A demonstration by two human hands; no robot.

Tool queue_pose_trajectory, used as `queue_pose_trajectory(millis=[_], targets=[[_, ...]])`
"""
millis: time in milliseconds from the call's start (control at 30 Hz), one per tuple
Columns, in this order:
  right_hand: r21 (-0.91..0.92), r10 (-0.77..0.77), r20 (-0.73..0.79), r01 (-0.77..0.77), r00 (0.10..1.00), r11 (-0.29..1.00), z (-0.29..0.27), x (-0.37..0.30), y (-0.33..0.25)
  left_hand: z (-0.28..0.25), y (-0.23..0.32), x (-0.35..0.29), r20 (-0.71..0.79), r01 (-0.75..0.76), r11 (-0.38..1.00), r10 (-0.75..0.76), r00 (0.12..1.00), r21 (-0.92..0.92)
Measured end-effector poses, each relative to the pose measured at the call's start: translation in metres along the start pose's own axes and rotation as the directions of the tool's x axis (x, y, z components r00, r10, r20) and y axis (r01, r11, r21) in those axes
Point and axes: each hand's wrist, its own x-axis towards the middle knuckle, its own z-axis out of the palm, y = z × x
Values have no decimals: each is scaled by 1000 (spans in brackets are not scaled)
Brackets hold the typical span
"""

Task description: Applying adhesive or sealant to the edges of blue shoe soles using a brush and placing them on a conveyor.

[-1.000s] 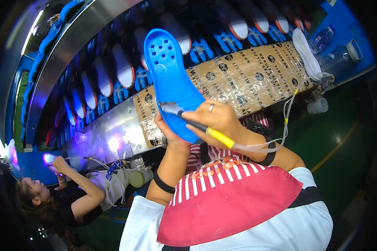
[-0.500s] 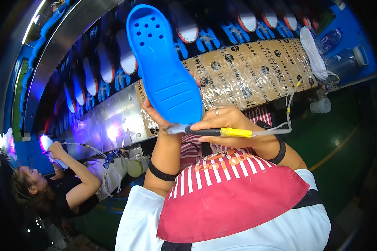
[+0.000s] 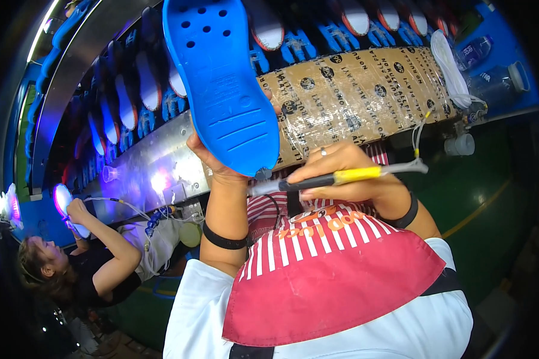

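Sole [image 3: 230, 96], blue, up in the air at eleven o'clock from the centre of view, holed end pointing between eleven and twelve, grooved end toward the body. Left hand [image 3: 205, 154], at ten o'clock, clasped from underneath round the grooved part, digits visible at both edges; probably so as to carry the weight firmly and to leave the upper face free. Right hand [image 3: 339, 160], between two and three o'clock, pinching brush [image 3: 317, 181] between thumb and fingers, in the manner of a pen, likely for fine control. Bristles directed to nine o'clock, just below the grooved end. Contact of bristles with sole: cannot tell. Tube [image 3: 408, 166] at the rear of the brush, toward three o'clock, presumably there so as not to cross the sole. Cardboard [image 3: 365, 99] over the bench at one o'clock, perhaps for protection of the surface. White cord-like bundle [image 3: 450, 72] and bottle [image 3: 500, 84] at two o'clock, well apart from both hands, apparently to stay out of the way.
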Motion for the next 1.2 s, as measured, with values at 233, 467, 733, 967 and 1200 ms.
queue_pose_trajectory(millis=[233,467,733,967,1200], targets=[[-253,-123,-63,103,990,962,4,1,7,-3,8,4,132,128,992,-129,983,16],[-53,-228,29,229,973,972,-2,-3,0,-13,16,2,5,254,954,-258,966,159],[-241,-231,124,255,965,936,7,-7,5,-2,16,5,-15,437,893,-438,899,107],[-357,-270,47,269,962,894,20,-11,13,0,20,14,-100,576,770,-573,813,274],[-374,-286,29,276,958,885,20,-16,11,-2,33,14,-203,727,570,-716,668,383]])
